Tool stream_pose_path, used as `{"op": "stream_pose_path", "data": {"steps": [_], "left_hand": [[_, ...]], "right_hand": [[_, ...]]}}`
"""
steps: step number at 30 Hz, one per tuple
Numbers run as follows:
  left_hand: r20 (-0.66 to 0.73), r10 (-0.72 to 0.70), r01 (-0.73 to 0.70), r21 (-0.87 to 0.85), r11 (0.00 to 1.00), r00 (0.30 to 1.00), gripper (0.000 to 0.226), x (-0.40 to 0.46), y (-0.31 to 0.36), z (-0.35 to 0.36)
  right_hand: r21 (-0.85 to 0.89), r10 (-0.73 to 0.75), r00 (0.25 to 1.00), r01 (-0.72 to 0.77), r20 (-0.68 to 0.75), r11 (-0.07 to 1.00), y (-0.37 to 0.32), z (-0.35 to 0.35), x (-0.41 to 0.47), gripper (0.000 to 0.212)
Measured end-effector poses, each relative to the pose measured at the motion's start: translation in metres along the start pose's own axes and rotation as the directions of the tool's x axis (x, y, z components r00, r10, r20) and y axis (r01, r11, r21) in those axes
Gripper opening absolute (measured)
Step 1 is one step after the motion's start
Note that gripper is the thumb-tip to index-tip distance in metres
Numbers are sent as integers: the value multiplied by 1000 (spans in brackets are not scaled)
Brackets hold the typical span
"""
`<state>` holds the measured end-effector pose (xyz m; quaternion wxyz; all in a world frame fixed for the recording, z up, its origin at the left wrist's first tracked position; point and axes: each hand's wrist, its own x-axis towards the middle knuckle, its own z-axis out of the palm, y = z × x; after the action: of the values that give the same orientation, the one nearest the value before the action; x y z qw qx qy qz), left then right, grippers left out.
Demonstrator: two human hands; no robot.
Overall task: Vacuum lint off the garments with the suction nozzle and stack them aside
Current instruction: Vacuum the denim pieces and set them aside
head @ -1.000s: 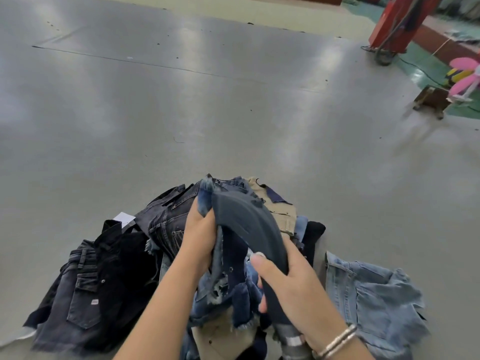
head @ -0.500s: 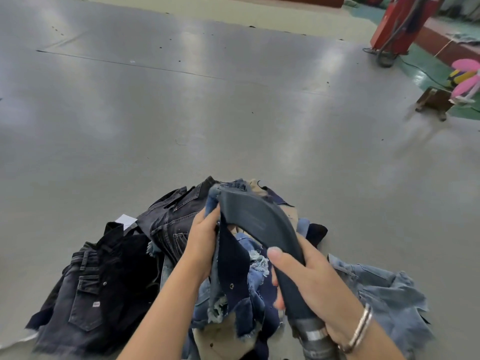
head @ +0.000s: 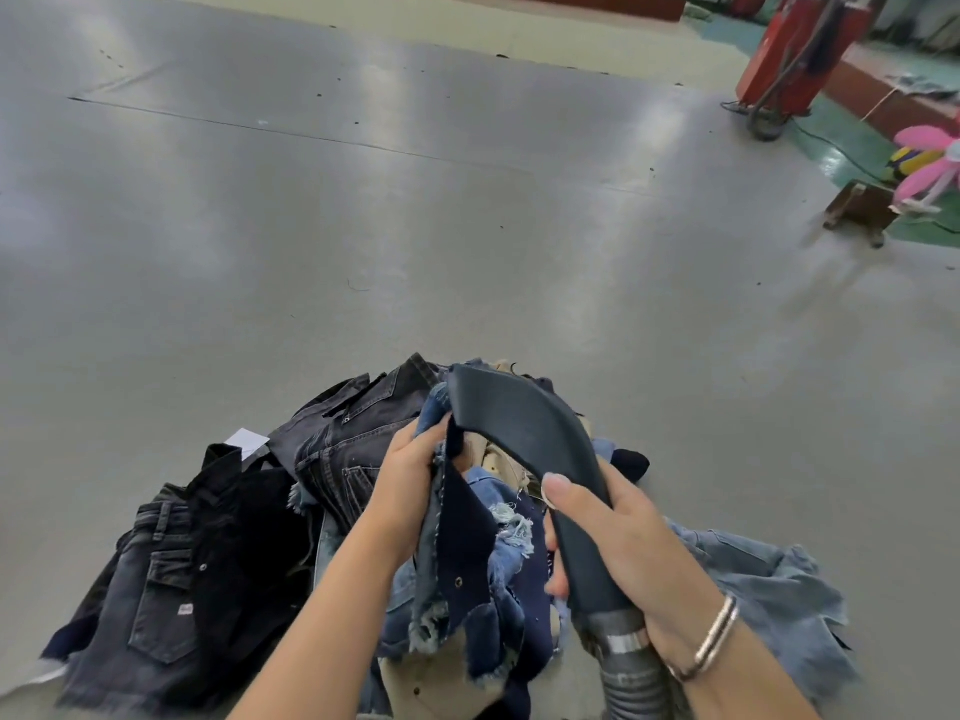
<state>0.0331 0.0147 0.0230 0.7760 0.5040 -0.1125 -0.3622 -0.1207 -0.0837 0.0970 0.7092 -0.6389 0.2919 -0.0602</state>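
My left hand [head: 410,478] grips the upper edge of a frayed dark blue denim garment [head: 470,558] and holds it up over the pile. My right hand [head: 621,537] is wrapped around the black curved suction nozzle [head: 524,433], whose mouth rests against the top edge of that garment beside my left fingers. A ribbed grey hose [head: 631,672] runs from the nozzle down past my wrist. Under both hands lies a heap of denim garments [head: 353,439].
Black and dark grey shorts [head: 171,579] lie on the left of the heap, light blue denim [head: 769,595] on the right. The grey table surface [head: 415,226] stretches far ahead. A red machine [head: 789,49] and a pink toy [head: 930,163] stand at the far right.
The nozzle has slid up along the garment towards its top edge, and my right hand moved right and down along the nozzle. My left hand kept its hold.
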Motion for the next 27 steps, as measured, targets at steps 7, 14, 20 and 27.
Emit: {"op": "stream_pose_path", "data": {"steps": [7,14,20,27], "left_hand": [[10,-5,5,-13,1000,1000,32,2,4,-6],[-18,-30,32,76,997,999,23,4,-3,1],[-32,-82,82,15,997,996,33,4,3,-7],[47,-123,116,117,986,991,36,0,2,1]], "right_hand": [[31,-16,1000,16,0,999,1,-11,-9,13],[-4,-7,999,6,-40,1000,1,8,7,22],[2,1,1000,-1,-27,1000,-1,-14,2,16],[6,-21,995,22,-100,1000,4,-3,13,9]]}}
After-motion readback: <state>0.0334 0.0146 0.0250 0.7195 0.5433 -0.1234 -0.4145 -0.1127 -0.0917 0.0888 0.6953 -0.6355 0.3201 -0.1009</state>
